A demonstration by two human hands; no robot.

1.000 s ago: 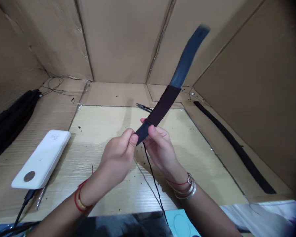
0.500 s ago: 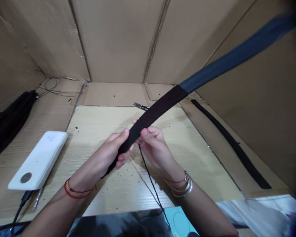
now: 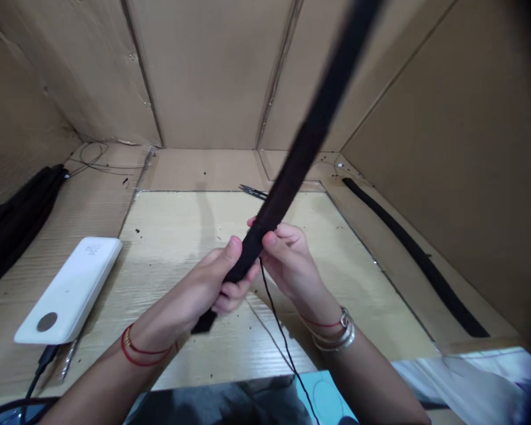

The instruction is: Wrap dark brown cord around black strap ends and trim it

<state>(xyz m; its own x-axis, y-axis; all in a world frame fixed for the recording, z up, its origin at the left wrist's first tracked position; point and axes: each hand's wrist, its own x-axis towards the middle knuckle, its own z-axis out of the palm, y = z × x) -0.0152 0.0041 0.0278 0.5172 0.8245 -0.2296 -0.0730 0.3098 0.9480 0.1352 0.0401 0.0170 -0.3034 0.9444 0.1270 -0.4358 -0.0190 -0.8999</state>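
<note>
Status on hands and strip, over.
Left hand grips dark strip low; right hand pinches it higher. Strip slants up, out of frame. Black cord hangs below right hand.

Cool, whitish light, apparently from overhead, leaves the worktop (image 3: 354, 265) moderately bright while the right cardboard wall (image 3: 446, 130) falls into brownish dimness. Pale glare streaks the worktop's near edge around its middle; darker shadow pools beside it, below the right hand (image 3: 292, 262). A faint, soft shadow crosses the far edge, left of centre. The white power bank (image 3: 71, 289) reads brightest, with a shadow along its right side. Motion blur smears the upper black strap (image 3: 283, 183), though the left hand (image 3: 210, 277) looks fairly sharp. Wide-angle distortion stretches the sides, and black vignetting swallows the right border, tinged blue low down.
</note>
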